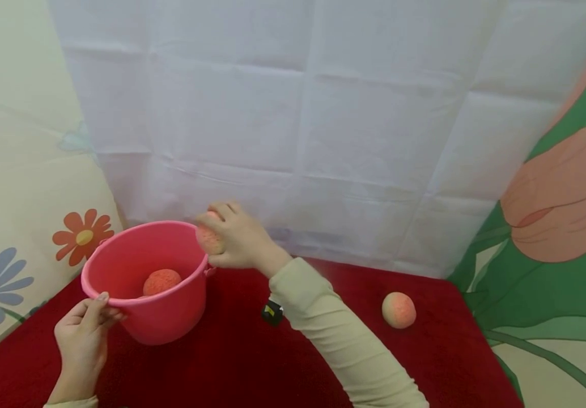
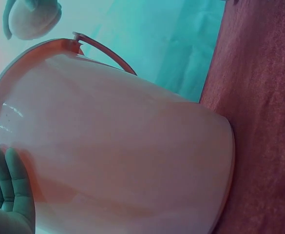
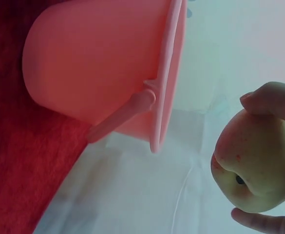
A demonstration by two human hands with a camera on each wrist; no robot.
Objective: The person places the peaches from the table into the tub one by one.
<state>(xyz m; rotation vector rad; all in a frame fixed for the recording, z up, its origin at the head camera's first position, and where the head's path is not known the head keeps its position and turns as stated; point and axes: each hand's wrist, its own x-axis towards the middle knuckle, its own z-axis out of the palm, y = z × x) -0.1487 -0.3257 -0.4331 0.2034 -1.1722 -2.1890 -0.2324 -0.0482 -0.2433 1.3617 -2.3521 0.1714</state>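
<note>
Above red cloth (image 1: 252,362), right fingers (image 1: 225,211) curl wide round a peach (image 1: 208,241); left fingers (image 1: 94,314) apparently pinch a bucket (image 1: 170,314).

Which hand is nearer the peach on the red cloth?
Right. The right hand is raised beside the bucket, left of that peach; the left hand, gripping the bucket, is farther left.

The head view looks forward and down from high on the near side, spanning red cloth (image 1: 232,374) to white backdrop (image 1: 293,113). The left wrist view sits close at the near side of the pink bucket (image 1: 170,320), facing far; the right one looks left at it (both sideways). Both share bucket and raised peach (image 1: 209,241).
</note>
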